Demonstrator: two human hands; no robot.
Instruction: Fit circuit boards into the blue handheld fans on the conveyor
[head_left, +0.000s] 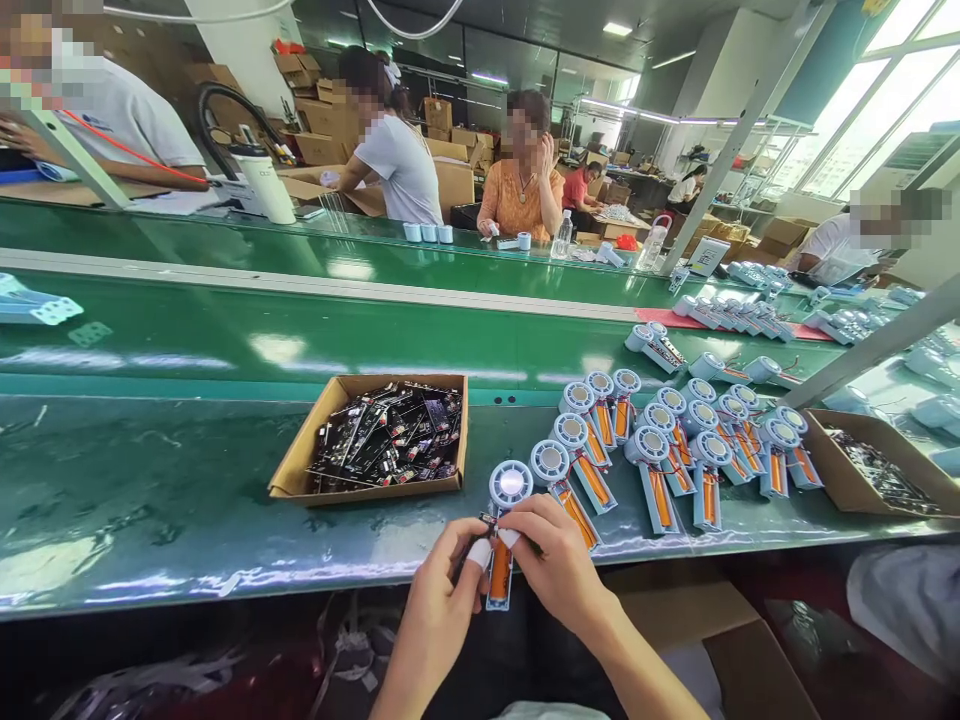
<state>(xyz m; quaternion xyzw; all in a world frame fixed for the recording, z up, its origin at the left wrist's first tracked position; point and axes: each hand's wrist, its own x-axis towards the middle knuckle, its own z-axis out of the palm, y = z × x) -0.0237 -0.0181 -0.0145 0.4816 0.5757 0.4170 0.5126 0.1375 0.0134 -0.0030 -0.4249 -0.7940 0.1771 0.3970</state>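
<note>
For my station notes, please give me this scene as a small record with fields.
left hand: pinches a small dark part
right hand: fingertips close beside that part; exact grip unclear
unit at hands: light-blue, round head, orange piece in handle
ahead-left: open cardboard box holding black parts
ahead-right: more similar units; beyond them, another box
surface: green bench

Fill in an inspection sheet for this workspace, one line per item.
Surface: glossy green bench, reflecting light.
Job's things: small dark part; fan-headed unit near it; similar units to the right; cardboard box of dark boards to the left.
Clutter: white tumbler and clear bottle on the far side.
Hands: left hand holds the small dark part; right hand is close against it, grip unclear.
Cables: red cord, upper left; white cable overhead.
Surroundings: co-workers, stacked cartons, windows.
</note>
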